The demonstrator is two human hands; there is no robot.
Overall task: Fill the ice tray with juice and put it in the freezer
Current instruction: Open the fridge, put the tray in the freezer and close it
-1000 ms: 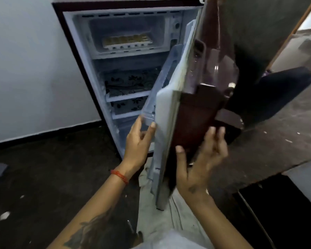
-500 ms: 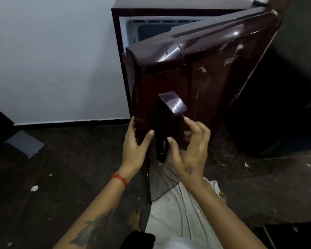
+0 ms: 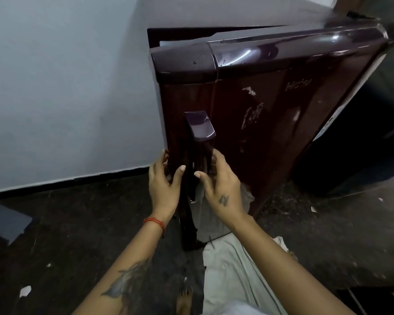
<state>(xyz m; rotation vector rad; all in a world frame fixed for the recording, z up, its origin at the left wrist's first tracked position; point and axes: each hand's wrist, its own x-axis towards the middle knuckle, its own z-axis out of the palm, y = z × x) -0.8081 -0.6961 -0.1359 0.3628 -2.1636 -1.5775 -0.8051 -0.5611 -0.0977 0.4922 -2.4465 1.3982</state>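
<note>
The dark maroon fridge door (image 3: 271, 123) is almost against the fridge body (image 3: 182, 32), with only a thin gap along the top left. A dark handle (image 3: 199, 128) sticks out of the door's left side. My left hand (image 3: 164, 185) rests flat on the door's left edge, fingers spread. My right hand (image 3: 221, 185) touches the lower part of the handle, fingers curled loosely around it. The ice tray is hidden behind the door.
A pale wall (image 3: 66, 87) with a black skirting stands to the left of the fridge. The floor (image 3: 66, 235) is dark and littered with small white scraps. A dark object (image 3: 355, 144) stands right of the fridge. My light trouser leg (image 3: 232, 269) is below.
The door has swung from wide open to nearly closed, hiding the freezer shelf and the tray. Both hands followed the door and now rest by its handle.
</note>
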